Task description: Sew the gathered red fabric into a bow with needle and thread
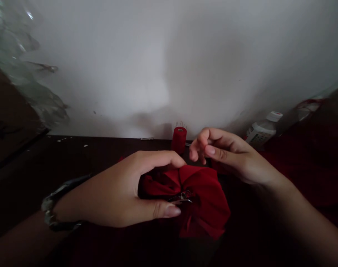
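A gathered piece of red fabric, folded like a bow or flower, is in my left hand. The fingers curve over its far side and the thumb lies along its near edge. Beside that thumb tip, a small silvery metal piece sits at the fabric's middle; its exact kind is unclear in the dim light. My right hand is raised just beyond the fabric's right side, apart from it. Its fingers are curled, with the thumb close to the index finger; anything pinched there is too fine to see.
Behind the fabric stands a red thread spool with several needles sticking up from its top. A metal hair clip lies near the wall. To the right are a white-capped bottle and dark red cloth. Clear plastic hangs at left.
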{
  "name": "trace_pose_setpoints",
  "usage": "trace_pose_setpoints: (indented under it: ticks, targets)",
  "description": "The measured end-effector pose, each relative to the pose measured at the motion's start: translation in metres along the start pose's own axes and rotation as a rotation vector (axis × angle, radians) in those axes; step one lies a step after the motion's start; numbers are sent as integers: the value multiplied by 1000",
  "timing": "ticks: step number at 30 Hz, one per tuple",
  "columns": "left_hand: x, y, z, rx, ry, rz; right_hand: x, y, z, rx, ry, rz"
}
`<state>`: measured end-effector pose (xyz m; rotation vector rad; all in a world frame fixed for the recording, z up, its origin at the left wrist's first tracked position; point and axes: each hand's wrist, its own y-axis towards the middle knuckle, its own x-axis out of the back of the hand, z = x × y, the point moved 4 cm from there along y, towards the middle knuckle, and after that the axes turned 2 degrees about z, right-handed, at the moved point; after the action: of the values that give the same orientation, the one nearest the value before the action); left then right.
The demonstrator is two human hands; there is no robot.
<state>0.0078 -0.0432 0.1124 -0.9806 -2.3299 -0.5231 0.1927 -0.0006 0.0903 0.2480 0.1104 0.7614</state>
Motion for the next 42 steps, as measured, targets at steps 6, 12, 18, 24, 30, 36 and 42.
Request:
trace_pose_setpoints:
  ticks: [6, 12, 18, 24, 30, 36, 42]
  targets:
    - [1, -1, 1, 7, 32, -204, -16, -17, 20, -49, -178, 89]
    - [2, -1, -2, -6, 182, -288, -19, -11, 17, -1, -252, 113]
    - [-4, 6, 6, 120, 3, 66, -15, -1, 5, 28, -79, 185]
    - [-5, 6, 15, 128, -153, 206, -24, 1, -1, -37, 19, 178]
    - [-4, 7, 17, 120, -189, 166, -25, -4, 9, 21, -93, 131]
    - [-3, 4, 13, 98, -124, 143, -21, -9, 16, 117, -331, 174]
    - [1, 6, 9, 33, -57, 94, -15, -7, 14, 204, -340, 385]
